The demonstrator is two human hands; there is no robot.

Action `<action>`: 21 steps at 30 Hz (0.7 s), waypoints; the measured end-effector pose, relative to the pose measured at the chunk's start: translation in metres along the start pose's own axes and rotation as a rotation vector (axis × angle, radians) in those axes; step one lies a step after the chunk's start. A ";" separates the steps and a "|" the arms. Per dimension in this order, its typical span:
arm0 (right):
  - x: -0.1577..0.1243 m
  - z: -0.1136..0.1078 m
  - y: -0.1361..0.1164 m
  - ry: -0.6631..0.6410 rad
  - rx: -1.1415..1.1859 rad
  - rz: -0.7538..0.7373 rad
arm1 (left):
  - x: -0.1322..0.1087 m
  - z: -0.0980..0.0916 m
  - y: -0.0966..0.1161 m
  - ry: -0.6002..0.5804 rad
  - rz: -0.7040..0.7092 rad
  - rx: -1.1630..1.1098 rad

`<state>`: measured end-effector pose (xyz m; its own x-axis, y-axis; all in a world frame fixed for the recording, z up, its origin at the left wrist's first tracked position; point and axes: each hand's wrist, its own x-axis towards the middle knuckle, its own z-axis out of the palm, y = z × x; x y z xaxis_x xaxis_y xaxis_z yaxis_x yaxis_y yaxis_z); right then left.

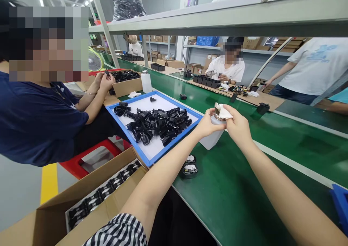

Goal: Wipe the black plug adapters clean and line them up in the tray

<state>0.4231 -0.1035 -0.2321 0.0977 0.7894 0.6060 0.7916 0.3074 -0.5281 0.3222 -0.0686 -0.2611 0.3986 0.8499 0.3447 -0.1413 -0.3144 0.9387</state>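
Observation:
Over the green bench, my left hand [208, 125] is closed around the neck of a translucent white dispenser bottle [210, 141] with a metal top [216, 110]. The bottle is tilted a little. A folded white cloth [225, 112] is pinched in my right hand [239, 127] and touches the metal top. Just below the bottle, on the bench near its front edge, lie black plastic housings [190, 169] with pale insides. To the left is a blue-rimmed white tray [149, 162], heaped with black plug adapters [163, 123].
An open cardboard box [49, 217] with rows of black parts stands at the lower left. A co-worker in dark blue [35, 123] sits on a red stool [81, 162]. A shelf [231, 17] crosses overhead. Another white bottle [146, 82] stands behind the tray. A blue bin [339, 206] is at right.

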 end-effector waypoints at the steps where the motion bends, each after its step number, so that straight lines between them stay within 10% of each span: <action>1: 0.000 0.000 0.001 0.004 0.017 0.000 | 0.000 0.000 0.000 -0.002 0.001 0.001; 21: -0.004 -0.020 -0.015 -0.049 -0.002 -0.060 | -0.025 -0.016 0.005 -0.092 -0.133 0.522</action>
<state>0.4227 -0.1221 -0.2150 0.0204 0.7948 0.6065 0.7964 0.3538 -0.4905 0.2969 -0.0851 -0.2647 0.4636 0.8633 0.1994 0.3747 -0.3950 0.8388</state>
